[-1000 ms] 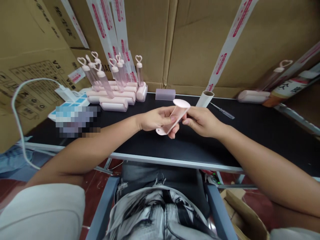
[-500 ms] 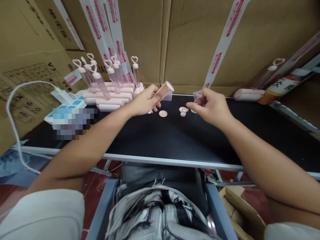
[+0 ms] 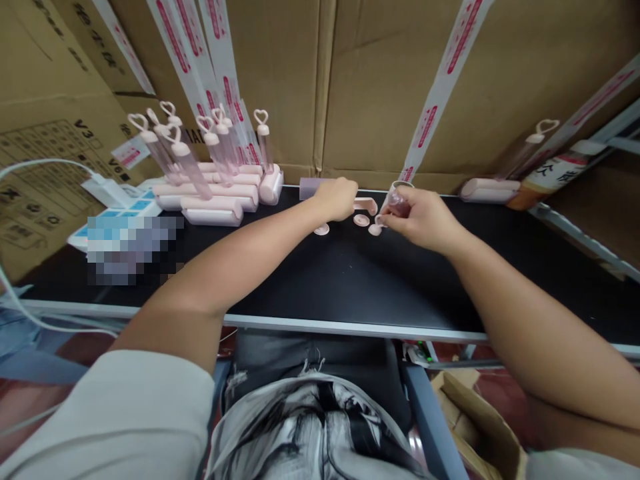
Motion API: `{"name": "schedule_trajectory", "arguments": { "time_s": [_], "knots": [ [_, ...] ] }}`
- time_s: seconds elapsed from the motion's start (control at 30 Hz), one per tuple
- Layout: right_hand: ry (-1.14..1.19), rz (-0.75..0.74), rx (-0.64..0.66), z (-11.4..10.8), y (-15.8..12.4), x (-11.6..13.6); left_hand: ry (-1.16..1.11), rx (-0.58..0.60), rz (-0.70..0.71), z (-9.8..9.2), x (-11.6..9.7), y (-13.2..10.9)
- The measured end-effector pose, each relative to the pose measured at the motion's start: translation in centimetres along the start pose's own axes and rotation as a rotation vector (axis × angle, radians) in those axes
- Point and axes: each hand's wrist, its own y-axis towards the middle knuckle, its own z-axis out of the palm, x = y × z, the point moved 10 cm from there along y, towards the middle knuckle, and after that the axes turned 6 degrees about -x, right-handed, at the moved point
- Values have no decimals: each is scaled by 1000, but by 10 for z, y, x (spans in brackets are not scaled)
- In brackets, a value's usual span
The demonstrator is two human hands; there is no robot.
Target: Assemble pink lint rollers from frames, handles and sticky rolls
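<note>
My left hand (image 3: 337, 199) is closed on a pale pink curved shell (image 3: 367, 204), whose open end sticks out to the right, low over the table. My right hand (image 3: 417, 217) is wrapped round a clear tube (image 3: 403, 185) with its round mouth facing up. The thumb and fingertip of that hand touch a small pink heart-handled stopper (image 3: 375, 229). Between the hands lies a pink round disc (image 3: 361, 220), and another disc (image 3: 321, 229) sits below my left wrist. Behind my left hand is a translucent purple-tinted piece (image 3: 311, 188), partly hidden.
Several pink bases with upright heart-topped tubes (image 3: 193, 170) stand at the left, beside a white-and-blue power strip (image 3: 130, 213). A similar pink unit (image 3: 490, 190) and a labelled bottle (image 3: 555, 173) are at the right. Cardboard (image 3: 370, 87) walls the back of the black table (image 3: 350, 280).
My left hand has moved right and turned over, bringing the pink shell down near the disc. My right hand's fingertips have reached the heart-handled stopper, which shifted slightly right; the tube now stands more upright.
</note>
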Motion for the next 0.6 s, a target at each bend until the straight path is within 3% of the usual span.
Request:
{"name": "schedule_trajectory", "arguments": {
  "time_s": [0.2, 0.6],
  "knots": [
    [69, 24, -1, -7, 2, -2, 17, 80, 33, 11, -2, -4],
    [128, -5, -15, 11, -1, 11, -46, 58, 57, 5, 42, -32]
  ]
}}
